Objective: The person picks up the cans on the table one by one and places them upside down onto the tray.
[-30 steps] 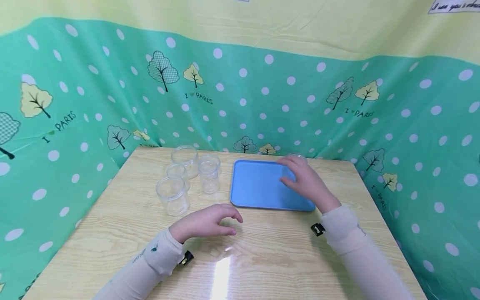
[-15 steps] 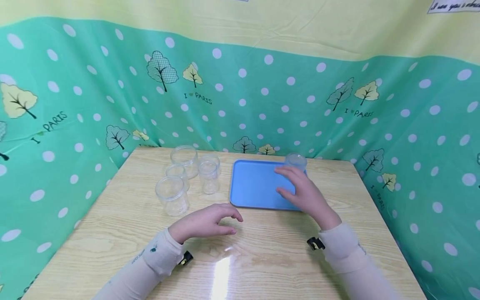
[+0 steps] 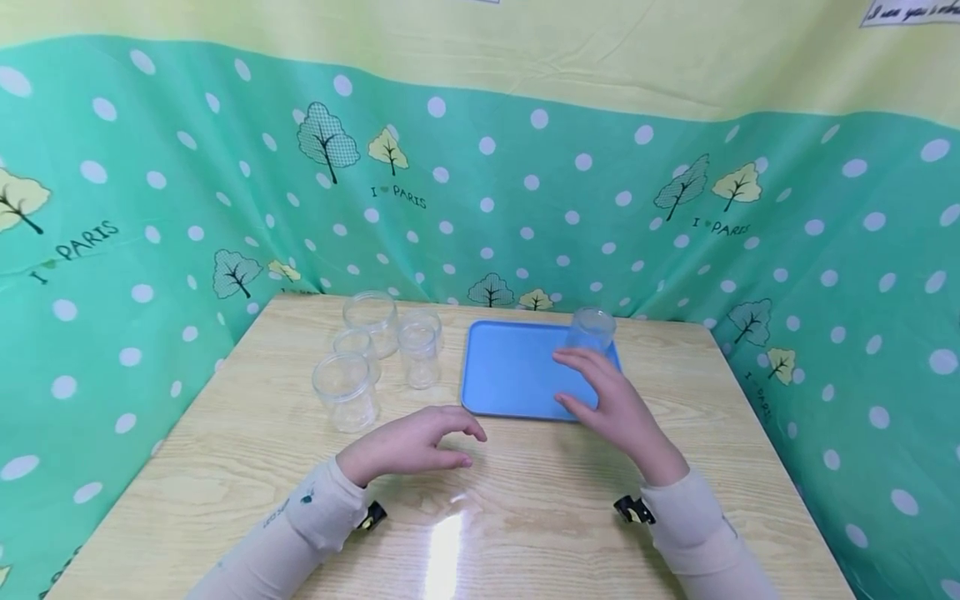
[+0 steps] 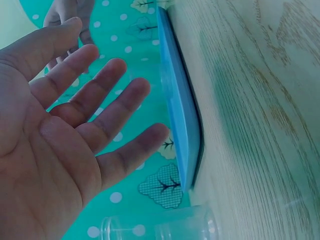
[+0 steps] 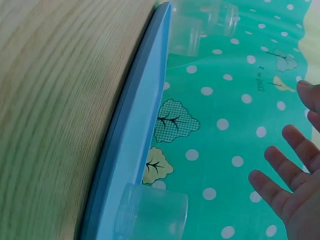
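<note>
A clear plastic jar stands upright on the back right corner of the blue tray. My right hand is in front of that jar, above the tray's right part, with its fingers loosely spread and nothing held. The right wrist view shows the jar apart from those fingers. My left hand hovers over the table in front of the tray's left corner, relaxed and holding nothing; its palm faces the camera in the left wrist view.
Left of the tray stands a group of several clear jars of different sizes, among them a wide jar, a slim one and a front one. A green dotted curtain hangs behind the wooden table.
My right hand has drawn back from the jar toward the front of the tray, leaving the jar in sight on the corner. The left hand has stayed in place.
</note>
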`<action>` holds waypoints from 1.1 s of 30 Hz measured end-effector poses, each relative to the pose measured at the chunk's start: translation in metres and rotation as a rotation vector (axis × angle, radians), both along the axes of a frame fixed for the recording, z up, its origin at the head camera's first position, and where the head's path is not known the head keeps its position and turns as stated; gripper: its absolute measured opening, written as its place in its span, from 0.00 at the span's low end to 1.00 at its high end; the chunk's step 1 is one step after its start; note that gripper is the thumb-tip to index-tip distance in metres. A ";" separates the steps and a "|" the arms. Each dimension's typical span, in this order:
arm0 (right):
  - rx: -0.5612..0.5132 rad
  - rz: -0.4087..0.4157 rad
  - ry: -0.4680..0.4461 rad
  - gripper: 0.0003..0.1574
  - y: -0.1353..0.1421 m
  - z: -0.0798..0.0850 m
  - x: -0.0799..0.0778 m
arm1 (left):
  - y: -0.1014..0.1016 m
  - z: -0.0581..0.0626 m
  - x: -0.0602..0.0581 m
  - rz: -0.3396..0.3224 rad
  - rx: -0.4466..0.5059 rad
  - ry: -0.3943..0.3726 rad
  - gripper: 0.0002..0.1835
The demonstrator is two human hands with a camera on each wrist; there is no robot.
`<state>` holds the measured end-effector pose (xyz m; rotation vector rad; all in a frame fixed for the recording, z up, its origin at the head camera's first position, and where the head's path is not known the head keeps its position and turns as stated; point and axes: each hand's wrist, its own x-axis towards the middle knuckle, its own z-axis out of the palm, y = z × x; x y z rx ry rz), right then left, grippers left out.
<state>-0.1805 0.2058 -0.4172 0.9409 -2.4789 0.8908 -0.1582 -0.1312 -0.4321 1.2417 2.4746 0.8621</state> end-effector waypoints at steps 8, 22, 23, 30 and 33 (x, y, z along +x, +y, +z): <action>-0.030 0.011 -0.009 0.39 0.003 -0.002 0.004 | 0.000 -0.001 -0.001 -0.007 0.009 0.017 0.15; -0.027 0.031 -0.014 0.39 0.003 -0.004 0.003 | -0.001 0.007 0.004 0.022 -0.005 -0.004 0.15; -0.024 0.037 -0.009 0.39 0.002 -0.004 0.004 | -0.001 0.009 0.005 0.019 -0.004 -0.005 0.15; 0.005 0.044 0.018 0.39 -0.001 -0.003 0.006 | -0.003 0.020 0.009 0.015 0.007 0.055 0.17; 0.011 0.045 0.017 0.39 -0.002 -0.001 0.008 | -0.006 0.022 0.009 0.027 0.012 0.085 0.17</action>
